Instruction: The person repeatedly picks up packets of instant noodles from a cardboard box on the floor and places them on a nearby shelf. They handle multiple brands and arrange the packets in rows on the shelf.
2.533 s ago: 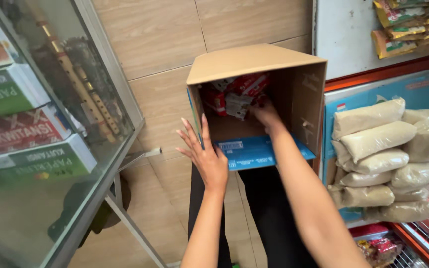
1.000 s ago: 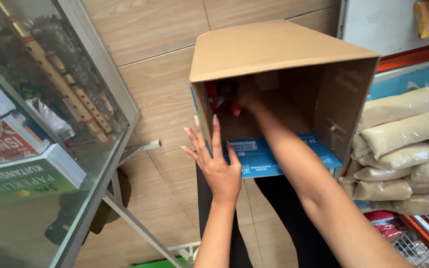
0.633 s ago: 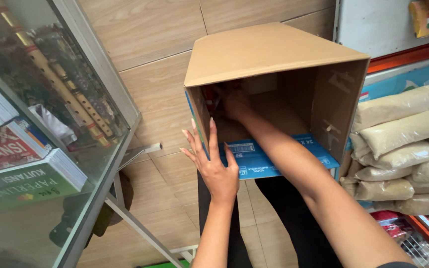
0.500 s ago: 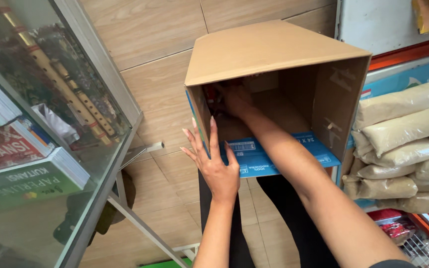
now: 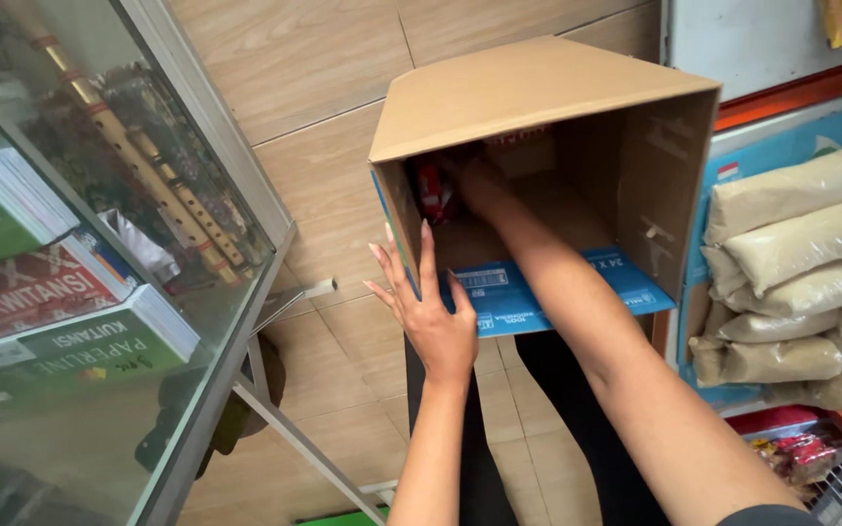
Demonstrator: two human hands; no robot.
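1. Brace the cardboard box [image 5: 538, 107], which lies tipped on its side with the opening toward the person. The left hand [image 5: 433, 317] rests flat against the box's left front edge, fingers spread, grip released.
2. Reach deep and low. The right hand [image 5: 479, 185] is far inside; whether its grip is clenched cannot be told.
3. The red packets [image 5: 433, 190] sit at the rear left corner, just beside the right hand's fingers.
4. Judgement: keep the box level while drawing packets out.
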